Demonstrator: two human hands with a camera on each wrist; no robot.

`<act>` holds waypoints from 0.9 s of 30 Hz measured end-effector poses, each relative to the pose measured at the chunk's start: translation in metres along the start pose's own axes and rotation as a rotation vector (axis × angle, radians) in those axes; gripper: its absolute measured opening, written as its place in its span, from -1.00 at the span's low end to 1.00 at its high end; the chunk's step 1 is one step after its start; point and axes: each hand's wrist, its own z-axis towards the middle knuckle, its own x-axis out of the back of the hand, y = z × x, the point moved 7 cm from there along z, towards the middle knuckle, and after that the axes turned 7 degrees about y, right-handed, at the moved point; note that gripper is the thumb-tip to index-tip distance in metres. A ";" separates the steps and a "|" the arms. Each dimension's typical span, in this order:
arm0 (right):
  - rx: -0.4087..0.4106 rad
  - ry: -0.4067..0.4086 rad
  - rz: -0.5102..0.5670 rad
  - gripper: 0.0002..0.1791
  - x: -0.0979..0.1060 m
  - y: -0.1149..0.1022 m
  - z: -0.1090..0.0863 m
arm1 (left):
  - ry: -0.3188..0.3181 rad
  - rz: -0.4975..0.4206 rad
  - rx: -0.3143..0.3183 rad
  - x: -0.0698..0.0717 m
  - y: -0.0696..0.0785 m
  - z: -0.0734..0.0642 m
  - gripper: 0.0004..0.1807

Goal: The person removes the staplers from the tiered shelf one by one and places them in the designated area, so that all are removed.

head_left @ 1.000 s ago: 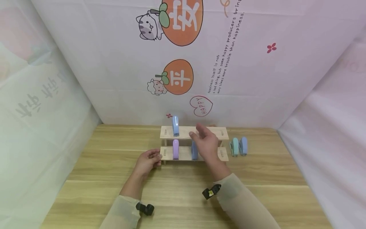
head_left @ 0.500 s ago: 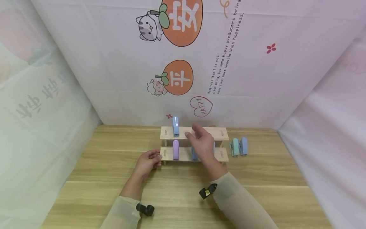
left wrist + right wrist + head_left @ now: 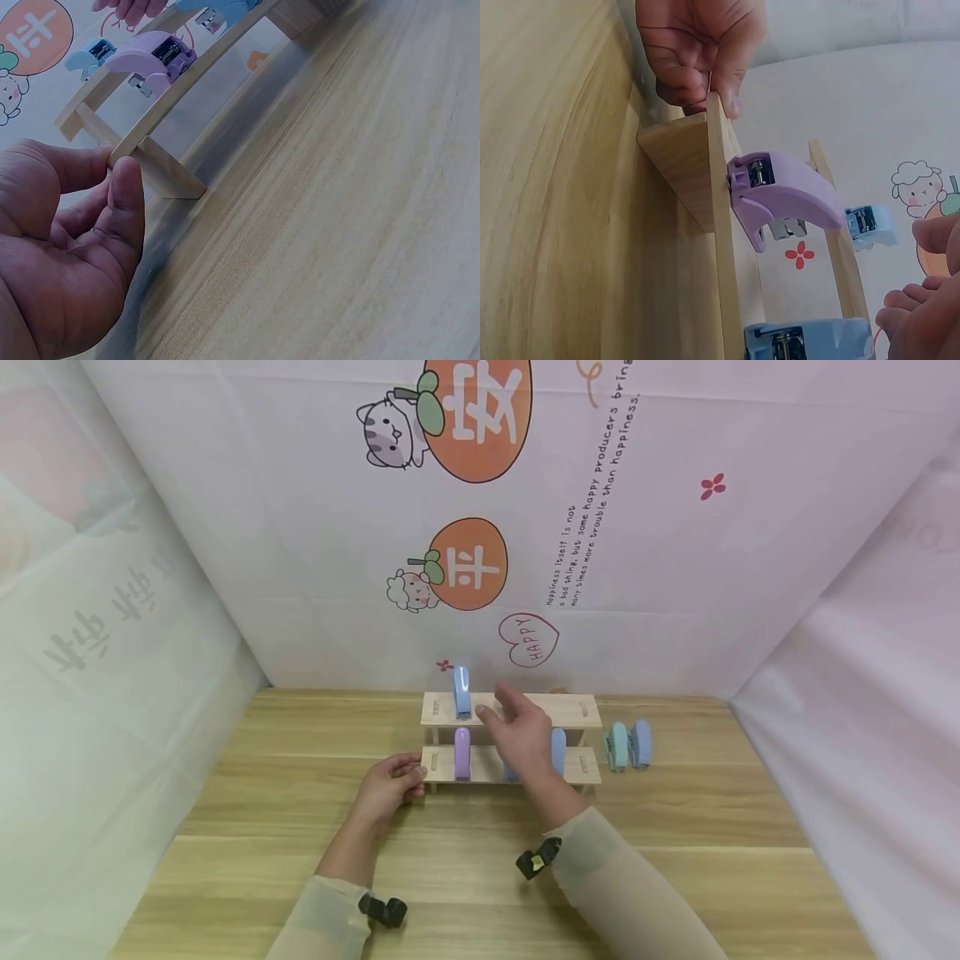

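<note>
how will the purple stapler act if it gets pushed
The purple stapler is probably stiff, its shell looking like hard plastic. The glossy surface may feel slippery. It rises tall off the wooden shelf, so a push might tip it.

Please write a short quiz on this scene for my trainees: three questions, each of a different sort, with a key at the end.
1. Fill in the gap: The mint stapler and the blue stapler beside it stand on the ____, to the right of the wooden rack.
2. Multiple choice: What is the left hand pinching? A) a stapler B) the end of the front shelf C) nothing
3. True or false: The purple stapler stands on the front shelf.

Key: 1. table; 2. B; 3. true
</note>
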 end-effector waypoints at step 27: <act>0.006 -0.041 -0.065 -0.40 -0.027 -0.007 0.002 | -0.025 0.015 -0.004 0.001 0.000 -0.001 -0.56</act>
